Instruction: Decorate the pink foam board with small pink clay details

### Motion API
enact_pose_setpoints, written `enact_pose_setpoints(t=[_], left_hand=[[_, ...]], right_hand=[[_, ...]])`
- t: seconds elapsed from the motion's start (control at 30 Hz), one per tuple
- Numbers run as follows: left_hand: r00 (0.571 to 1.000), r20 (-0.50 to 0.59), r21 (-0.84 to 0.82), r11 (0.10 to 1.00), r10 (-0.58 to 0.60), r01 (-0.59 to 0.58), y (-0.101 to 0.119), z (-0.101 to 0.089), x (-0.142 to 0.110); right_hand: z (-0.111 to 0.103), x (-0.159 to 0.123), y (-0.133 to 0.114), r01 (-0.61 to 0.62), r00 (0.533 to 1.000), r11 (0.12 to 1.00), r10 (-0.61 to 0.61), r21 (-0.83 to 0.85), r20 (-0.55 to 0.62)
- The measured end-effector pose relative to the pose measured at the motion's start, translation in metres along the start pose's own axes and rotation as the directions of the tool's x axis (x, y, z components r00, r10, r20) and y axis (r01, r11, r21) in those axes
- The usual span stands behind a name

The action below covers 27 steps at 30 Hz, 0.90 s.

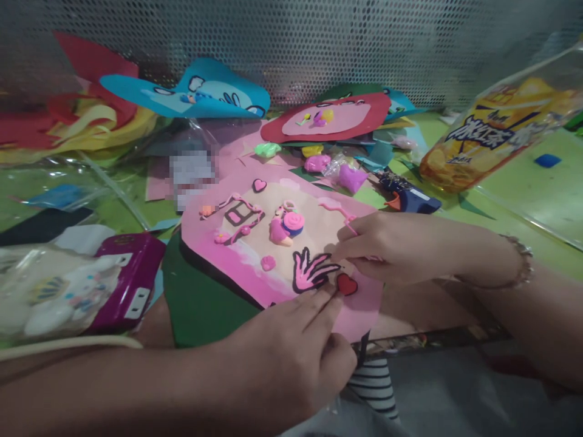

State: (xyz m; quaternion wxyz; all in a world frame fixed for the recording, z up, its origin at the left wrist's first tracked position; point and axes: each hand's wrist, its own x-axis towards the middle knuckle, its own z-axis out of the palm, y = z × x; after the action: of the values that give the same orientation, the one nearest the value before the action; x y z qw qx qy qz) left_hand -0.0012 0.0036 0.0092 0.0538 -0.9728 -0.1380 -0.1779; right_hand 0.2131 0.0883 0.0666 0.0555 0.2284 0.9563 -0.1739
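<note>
Left hand nearest, fingers extended across pink card.

Dim, hazy light; soft blur on the hands, perhaps from motion.

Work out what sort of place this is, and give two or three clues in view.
Probably a craft table, perhaps in a classroom: there's a pink paper picture decorated with moulded shapes, a blue paper cutout, and a purple lump resembling modelling clay.

Craft table — paper cutouts, clay lumps (pink, green), perforated metal screen
</note>
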Motion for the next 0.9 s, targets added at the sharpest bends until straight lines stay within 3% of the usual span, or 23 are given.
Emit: enact_pose_setpoints(t=[0.13,0.37,0.6,0.9], left_hand=[[1.000,0.006,0.009,1.000,-0.004,0.004,0.0001,-0.0001,-0.0007],[1.000,0.015,0.009,1.000,0.003,-0.003,-0.0007,-0.0012,-0.0009],[1.000,-0.015,0.009,1.000,0.002,-0.002,-0.0011,-0.0012,0.0013],[1.000,0.003,-0.009,1.000,0.009,-0.009,-0.0013,-0.0009,-0.0001]], right_hand=[[0.0004,0.0009,0.0004,0.013,0.999,1.000,-0.013,-0.018,0.033],[-0.0028,0.0003,0.0006,-0.031,0.999,0.995,0.030,-0.095,-0.016],[0.0008,0.0002,0.0012,-0.068,0.978,0.997,0.059,-0.037,-0.201],[0.0050,0.0076,0.0042,-0.117,0.985,0.991,0.124,0.062,-0.122]])
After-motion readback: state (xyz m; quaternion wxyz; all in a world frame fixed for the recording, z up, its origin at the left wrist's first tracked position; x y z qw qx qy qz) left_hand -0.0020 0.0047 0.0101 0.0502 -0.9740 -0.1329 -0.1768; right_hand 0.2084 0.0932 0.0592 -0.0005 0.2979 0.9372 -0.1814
